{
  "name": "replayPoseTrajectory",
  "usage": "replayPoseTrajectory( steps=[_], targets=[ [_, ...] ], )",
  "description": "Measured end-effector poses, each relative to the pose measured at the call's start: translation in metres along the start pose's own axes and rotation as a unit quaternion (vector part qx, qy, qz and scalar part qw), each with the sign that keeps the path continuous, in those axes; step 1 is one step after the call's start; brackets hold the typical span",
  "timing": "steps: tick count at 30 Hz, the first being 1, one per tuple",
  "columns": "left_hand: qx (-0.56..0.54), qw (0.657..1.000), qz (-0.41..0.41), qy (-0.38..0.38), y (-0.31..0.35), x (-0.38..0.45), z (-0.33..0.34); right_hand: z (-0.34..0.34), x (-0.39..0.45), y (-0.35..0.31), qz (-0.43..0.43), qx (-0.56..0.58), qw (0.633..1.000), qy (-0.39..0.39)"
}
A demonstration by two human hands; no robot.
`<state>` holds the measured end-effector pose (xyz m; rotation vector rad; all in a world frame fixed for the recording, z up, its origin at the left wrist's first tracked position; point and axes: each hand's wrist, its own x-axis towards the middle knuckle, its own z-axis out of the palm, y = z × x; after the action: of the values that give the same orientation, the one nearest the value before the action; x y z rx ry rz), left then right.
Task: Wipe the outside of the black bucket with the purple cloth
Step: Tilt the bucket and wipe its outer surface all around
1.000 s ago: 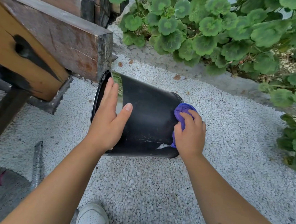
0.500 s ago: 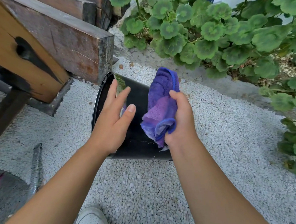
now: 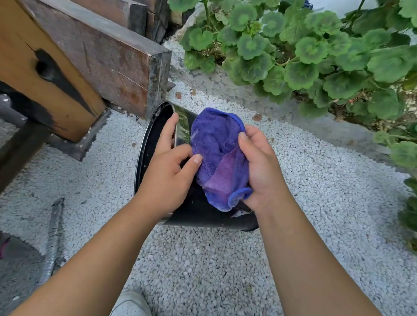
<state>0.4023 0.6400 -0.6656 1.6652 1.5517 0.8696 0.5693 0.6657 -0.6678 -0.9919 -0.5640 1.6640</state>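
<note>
left: wooden beam (image 3: 105, 56) near black bucket (image 3: 196, 215) | right: open gravel (image 3: 326, 194)

Black bucket (image 3: 197, 214) on its side — purple cloth (image 3: 219, 156) bunched above.

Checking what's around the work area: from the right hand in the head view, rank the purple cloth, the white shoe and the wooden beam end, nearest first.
From the right hand:
1. Purple cloth, held in it.
2. Wooden beam end, up and to the left.
3. White shoe, at the bottom edge.
</note>
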Motion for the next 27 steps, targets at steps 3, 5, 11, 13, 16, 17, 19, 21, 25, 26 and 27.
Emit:
replayPoseTrajectory(
  steps=[3,5,11,13,16,17,19,21,25,26,27],
  targets=[
    [0.013,1.000,0.004,0.014,0.001,0.002,0.000,-0.009,0.003,0.002,-0.026,-0.114,0.992,0.046],
    [0.014,1.000,0.014,0.018,0.003,0.002,0.000,-0.010,0.002,0.005,-0.043,-0.173,0.981,0.078],
    [0.028,0.999,0.013,0.032,-0.005,0.003,0.000,-0.002,-0.012,0.012,-0.078,-0.380,0.895,0.221],
    [0.030,0.999,0.012,0.038,-0.007,0.004,0.000,0.004,-0.015,0.009,-0.032,-0.371,0.910,0.183],
    [0.035,0.998,0.023,0.044,-0.007,0.005,-0.002,0.013,-0.011,-0.002,0.044,-0.372,0.921,0.104],
    [0.038,0.998,0.027,0.045,-0.007,0.004,-0.003,0.012,-0.009,-0.003,0.018,-0.369,0.924,0.098],
    [0.042,0.998,0.025,0.045,-0.009,0.003,-0.003,0.011,-0.008,-0.005,-0.103,-0.386,0.906,0.139],
    [0.049,0.998,0.012,0.044,-0.010,0.004,-0.004,0.007,-0.011,0.000,-0.210,-0.384,0.879,0.190],
    [0.068,0.997,0.009,0.046,-0.008,0.005,-0.005,-0.009,-0.017,0.021,-0.183,-0.440,0.847,0.235],
    [0.068,0.997,0.009,0.044,-0.008,0.005,-0.004,-0.012,-0.018,0.027,-0.167,-0.455,0.849,0.210],
    [0.069,0.997,0.006,0.041,-0.008,0.005,-0.003,-0.010,-0.021,0.031,-0.167,-0.448,0.861,0.176]
  ],
)
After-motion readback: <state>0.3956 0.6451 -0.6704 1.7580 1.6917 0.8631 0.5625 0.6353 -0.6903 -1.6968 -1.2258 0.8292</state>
